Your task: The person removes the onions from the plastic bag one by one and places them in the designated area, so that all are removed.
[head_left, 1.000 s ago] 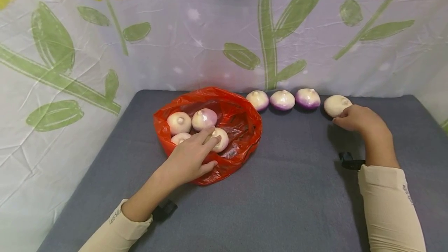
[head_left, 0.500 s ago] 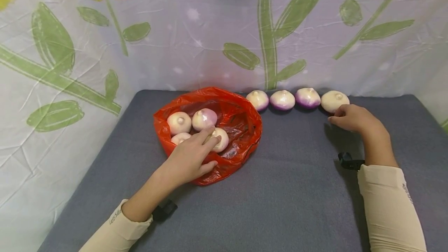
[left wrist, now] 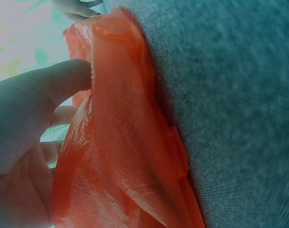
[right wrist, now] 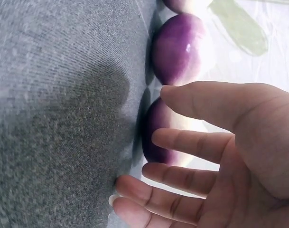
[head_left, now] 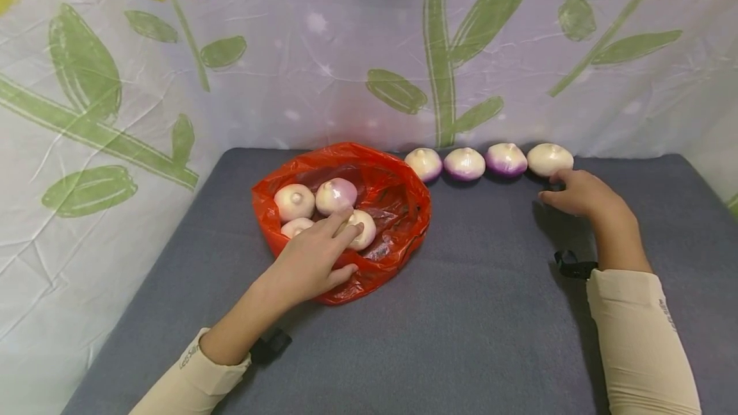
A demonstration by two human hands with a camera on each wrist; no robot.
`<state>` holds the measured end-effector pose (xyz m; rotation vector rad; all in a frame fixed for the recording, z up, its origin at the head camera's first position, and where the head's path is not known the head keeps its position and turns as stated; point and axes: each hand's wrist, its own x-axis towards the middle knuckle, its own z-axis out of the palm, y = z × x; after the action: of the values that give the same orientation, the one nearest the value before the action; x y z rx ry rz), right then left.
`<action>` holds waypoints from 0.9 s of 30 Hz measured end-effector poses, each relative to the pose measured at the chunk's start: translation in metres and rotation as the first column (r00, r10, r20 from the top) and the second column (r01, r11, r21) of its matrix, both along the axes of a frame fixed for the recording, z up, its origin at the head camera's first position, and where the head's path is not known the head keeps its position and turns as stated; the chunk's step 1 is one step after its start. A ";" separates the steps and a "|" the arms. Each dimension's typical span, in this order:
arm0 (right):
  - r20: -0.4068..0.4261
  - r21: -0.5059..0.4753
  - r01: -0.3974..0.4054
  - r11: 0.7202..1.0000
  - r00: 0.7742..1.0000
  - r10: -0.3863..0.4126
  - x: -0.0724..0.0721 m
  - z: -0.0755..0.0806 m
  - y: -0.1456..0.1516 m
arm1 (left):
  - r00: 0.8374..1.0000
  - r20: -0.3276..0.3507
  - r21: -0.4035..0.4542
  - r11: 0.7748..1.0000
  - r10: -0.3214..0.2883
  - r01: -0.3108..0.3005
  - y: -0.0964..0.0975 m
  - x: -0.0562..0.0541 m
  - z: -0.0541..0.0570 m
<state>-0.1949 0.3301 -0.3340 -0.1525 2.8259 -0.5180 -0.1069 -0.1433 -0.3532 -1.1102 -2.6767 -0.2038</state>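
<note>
My left hand (head_left: 311, 261) lies over the near rim of a red plastic bag (head_left: 412, 235), fingers loosely spread on a pale onion (head_left: 365, 235) inside. In the left wrist view, the thumb (left wrist: 63, 80) is against the bag's outer side. Several other white-and-purple onions sit in the bag, one partly hidden by the hand. Along the table's back edge stands a row of onions, the rightmost onion (head_left: 550, 160) being mostly white on top. My right hand (head_left: 590, 197) is just in front of it, fingertips close to its near side, thumb and fingers apart and holding nothing.
Left of that onion in the row are a purple-based onion (head_left: 506, 160), a second onion (head_left: 464, 164) and a third onion (head_left: 423, 164) against the bag's rim. A flower-printed cloth (head_left: 323, 50) rises behind the grey table (head_left: 450, 325).
The rightmost onion has moved back and slightly left into the row, turning upright. My right hand followed it, then its fingers came away. The left hand and bag stay put.
</note>
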 end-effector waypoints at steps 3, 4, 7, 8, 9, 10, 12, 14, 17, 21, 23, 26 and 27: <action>0.000 -0.001 0.005 1.000 1.000 -0.005 0.000 0.000 0.001 | 1.000 -0.003 0.002 1.000 -0.005 0.005 0.000 0.000 -0.001; -0.001 -0.002 0.007 1.000 1.000 -0.007 0.000 0.000 0.001 | 1.000 -0.003 0.003 1.000 -0.006 0.006 -0.001 0.000 -0.001; -0.005 -0.001 0.007 1.000 1.000 -0.007 -0.001 -0.001 0.001 | 1.000 -0.001 0.004 1.000 -0.007 0.007 0.000 0.000 -0.001; -0.005 0.000 0.007 1.000 1.000 -0.007 -0.001 -0.001 0.001 | 1.000 0.000 0.005 1.000 -0.007 0.007 0.000 0.000 0.000; -0.002 0.003 0.006 1.000 1.000 -0.006 -0.001 -0.001 0.001 | 1.000 0.000 0.004 1.000 -0.006 0.006 0.000 0.000 0.000; -0.002 0.005 0.005 1.000 1.000 -0.005 -0.001 -0.001 0.000 | 1.000 0.000 0.004 1.000 -0.006 0.006 0.000 0.000 0.000; -0.002 0.008 0.002 1.000 1.000 -0.002 -0.002 -0.001 0.000 | 1.000 -0.001 0.002 1.000 -0.006 0.006 0.000 0.000 0.000; -0.001 0.009 0.001 1.000 1.000 -0.001 -0.002 -0.001 -0.002 | 1.000 -0.002 0.001 1.000 -0.007 0.007 0.000 -0.001 0.000; -0.001 0.006 0.001 1.000 1.000 -0.001 -0.002 -0.001 -0.004 | 1.000 -0.001 -0.002 1.000 -0.005 0.005 0.000 0.000 0.000; -0.003 0.010 -0.008 1.000 1.000 0.008 -0.002 -0.002 -0.007 | 1.000 0.002 -0.005 1.000 -0.003 0.003 0.000 0.000 0.000; -0.006 0.016 -0.016 1.000 1.000 0.016 -0.002 -0.003 -0.008 | 1.000 0.003 -0.004 1.000 -0.004 0.004 0.001 0.000 0.001; 0.000 0.036 -0.026 0.999 1.000 0.026 -0.002 -0.003 -0.009 | 1.000 0.000 -0.003 1.000 -0.005 0.005 0.000 0.000 0.000; 0.005 0.041 -0.029 0.999 1.000 0.029 -0.002 -0.002 -0.010 | 1.000 -0.001 -0.002 1.000 -0.006 0.006 0.000 0.000 0.000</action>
<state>-0.1969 0.3202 -0.3365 -0.1841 2.8232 -0.4535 -0.1070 -0.1430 -0.3529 -1.1184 -2.6732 -0.2020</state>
